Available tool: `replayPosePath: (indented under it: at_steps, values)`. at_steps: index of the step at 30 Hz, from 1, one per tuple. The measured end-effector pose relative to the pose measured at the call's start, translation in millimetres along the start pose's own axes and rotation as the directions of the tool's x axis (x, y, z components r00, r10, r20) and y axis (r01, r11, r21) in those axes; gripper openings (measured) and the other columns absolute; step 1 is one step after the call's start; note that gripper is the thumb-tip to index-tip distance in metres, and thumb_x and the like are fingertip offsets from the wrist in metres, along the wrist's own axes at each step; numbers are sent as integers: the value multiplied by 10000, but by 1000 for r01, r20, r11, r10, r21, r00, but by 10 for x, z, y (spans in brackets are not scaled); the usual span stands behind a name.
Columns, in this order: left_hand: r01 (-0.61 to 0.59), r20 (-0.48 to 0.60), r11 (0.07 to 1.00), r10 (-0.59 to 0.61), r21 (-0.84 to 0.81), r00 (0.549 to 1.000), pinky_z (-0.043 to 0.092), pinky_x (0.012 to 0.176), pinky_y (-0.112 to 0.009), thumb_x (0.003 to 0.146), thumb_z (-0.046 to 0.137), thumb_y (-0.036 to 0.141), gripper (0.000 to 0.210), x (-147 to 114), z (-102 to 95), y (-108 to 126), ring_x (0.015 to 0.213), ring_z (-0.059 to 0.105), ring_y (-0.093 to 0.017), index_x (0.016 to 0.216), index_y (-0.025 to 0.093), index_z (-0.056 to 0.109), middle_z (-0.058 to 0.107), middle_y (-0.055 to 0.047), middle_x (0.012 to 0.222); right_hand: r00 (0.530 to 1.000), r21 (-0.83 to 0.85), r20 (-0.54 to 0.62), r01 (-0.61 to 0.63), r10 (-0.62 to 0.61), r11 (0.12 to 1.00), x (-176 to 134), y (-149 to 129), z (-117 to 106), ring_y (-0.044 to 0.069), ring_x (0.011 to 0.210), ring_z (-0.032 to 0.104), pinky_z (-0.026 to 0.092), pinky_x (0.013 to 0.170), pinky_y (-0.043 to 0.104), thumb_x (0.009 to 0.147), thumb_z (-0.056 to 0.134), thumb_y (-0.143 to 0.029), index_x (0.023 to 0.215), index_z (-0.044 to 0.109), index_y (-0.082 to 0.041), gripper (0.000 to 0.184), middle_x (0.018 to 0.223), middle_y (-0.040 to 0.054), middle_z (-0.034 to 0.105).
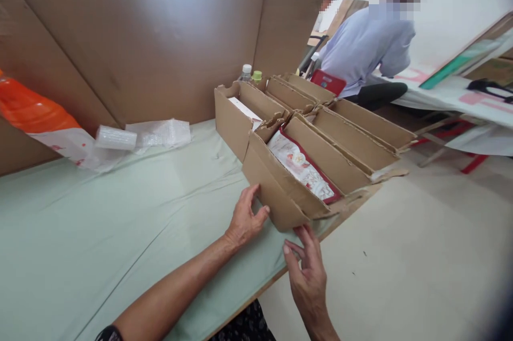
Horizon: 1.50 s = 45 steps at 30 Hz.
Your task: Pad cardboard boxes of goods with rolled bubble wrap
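Head view: unclenched left hand (247, 219) and right hand (310, 269) touch the cardboard box (272, 191) by the surface's (140, 234) near edge, apparently aligning it; nudging needs even pressure.

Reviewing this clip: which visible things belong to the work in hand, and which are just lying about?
Likely in the work:
- front cardboard box, with the left hand and right hand at it
- red-edged patterned item inside
- boxes behind

Apparently lying about:
- bubble wrap
- orange plastic
- white-capped bottle
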State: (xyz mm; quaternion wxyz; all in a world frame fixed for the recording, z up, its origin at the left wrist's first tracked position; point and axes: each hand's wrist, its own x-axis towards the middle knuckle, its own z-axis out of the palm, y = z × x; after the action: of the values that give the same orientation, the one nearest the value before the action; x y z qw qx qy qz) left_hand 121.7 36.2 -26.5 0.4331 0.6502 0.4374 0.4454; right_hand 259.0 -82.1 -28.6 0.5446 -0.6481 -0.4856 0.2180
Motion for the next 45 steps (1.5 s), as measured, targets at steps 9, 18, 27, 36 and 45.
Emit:
replayPosePath:
  at_steps: [9, 18, 27, 36, 45]
  values:
    - [-252, 299, 932, 171, 259, 939, 364, 1187, -543, 777, 580, 151, 510, -315, -109, -94, 1424, 439, -325, 1285, 126, 626, 616, -172, 1394, 997, 6, 22, 76, -76, 997, 111, 232, 36, 240, 1113, 679, 609, 912, 399, 932, 599, -312, 1295, 650, -218, 378, 1462, 155, 523]
    - [-341, 364, 829, 180, 444, 914, 400, 1150, -583, 814, 595, 134, 403, -678, -251, 19, 1382, 489, -353, 1210, 153, 668, 605, -160, 1414, 970, -91, 28, 241, -240, 966, 216, 147, 58, 213, 929, 713, 595, 881, 379, 920, 570, -264, 923, 733, -198, 176, 950, 88, 744]
    - [-364, 377, 786, 181, 500, 909, 430, 1132, -581, 827, 588, 142, 378, -692, -256, 15, 1385, 487, -332, 1196, 177, 666, 599, -147, 1423, 974, -56, 138, 186, -177, 981, 232, 53, 3, 226, 933, 731, 606, 875, 382, 908, 594, -312, 887, 755, -207, 193, 974, 98, 768]
    - [-364, 373, 786, 183, 500, 909, 446, 1114, -616, 837, 572, 144, 374, -729, -237, 28, 1382, 494, -355, 1198, 174, 667, 600, -148, 1427, 920, -218, 192, 380, -342, 899, 1281, -1265, -709, 172, 751, 726, 595, 743, 309, 944, 606, -313, 1041, 736, -226, 184, 888, 37, 775]
    - [-332, 211, 888, 275, 319, 938, 617, 888, -417, 902, 514, 162, 270, -538, -460, 157, 1050, 716, -246, 1096, 236, 685, 756, -99, 1100, 583, -597, 801, 761, 135, 255, 2413, -1422, 133, 292, 870, 739, 497, 695, 324, 826, 691, -181, 966, 728, -161, 147, 952, 151, 771]
